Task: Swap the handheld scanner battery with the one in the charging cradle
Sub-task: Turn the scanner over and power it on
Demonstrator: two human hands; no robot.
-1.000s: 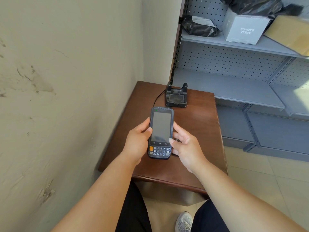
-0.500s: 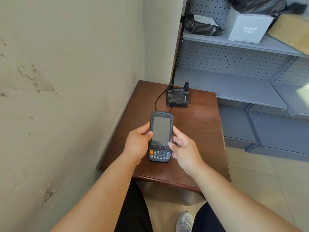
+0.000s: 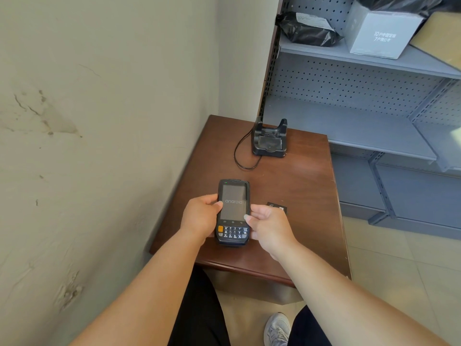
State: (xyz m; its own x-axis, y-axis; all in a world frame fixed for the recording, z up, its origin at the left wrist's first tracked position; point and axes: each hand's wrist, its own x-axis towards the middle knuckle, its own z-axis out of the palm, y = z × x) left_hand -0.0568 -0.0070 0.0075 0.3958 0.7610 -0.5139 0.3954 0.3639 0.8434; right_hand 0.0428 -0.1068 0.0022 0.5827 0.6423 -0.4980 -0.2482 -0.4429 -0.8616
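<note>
The scanner (image 3: 233,213) was held above the table's (image 3: 299,186) near part, with the left hand (image 3: 200,216) and right hand (image 3: 268,226) curled round its sides. A loose battery (image 3: 277,207) lay just right, and the charging cradle (image 3: 269,141) stood at the far edge.

The scanner (image 3: 233,211) is black with an orange key (image 3: 220,229) and pale lettering on a grey screen (image 3: 234,193) — the cradle (image 3: 269,143) is black too. The table (image 3: 301,186) is reddish-brown with wood grain; the shelving (image 3: 349,126) is blue-grey, its back panel (image 3: 349,83) dotted with holes.

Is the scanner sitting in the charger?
No, the left hand and right hand hold the scanner over the table, apart from the charger.
</note>
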